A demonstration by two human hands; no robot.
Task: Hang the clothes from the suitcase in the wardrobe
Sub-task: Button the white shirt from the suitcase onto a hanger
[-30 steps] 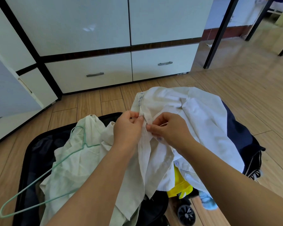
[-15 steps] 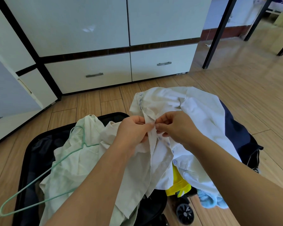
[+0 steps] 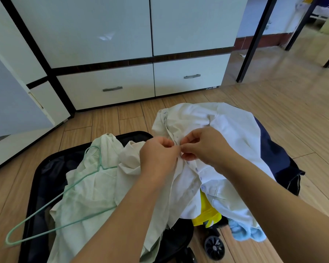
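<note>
A white button-up shirt [image 3: 224,130] lies heaped over the open black suitcase [image 3: 46,168] on the floor. My left hand [image 3: 158,156] and my right hand [image 3: 203,145] meet at the shirt's front placket, each pinching one edge of it beside a button. A pale green shirt [image 3: 87,190] lies in the suitcase's left half with a thin green wire hanger [image 3: 51,204] on top of it. The white wardrobe [image 3: 148,42] stands behind, its two upper doors and two drawers closed.
A wardrobe door [image 3: 13,107] stands open at the left. Dark navy cloth [image 3: 279,158], a yellow garment [image 3: 207,213] and a light blue one [image 3: 245,232] lie under the white shirt. A suitcase wheel [image 3: 214,247] shows at the bottom. Black posts [image 3: 254,40] stand on the wood floor at the right.
Both hands have slid a little down the placket of the white shirt, still pinching it. The clothes and hanger lie as before.
</note>
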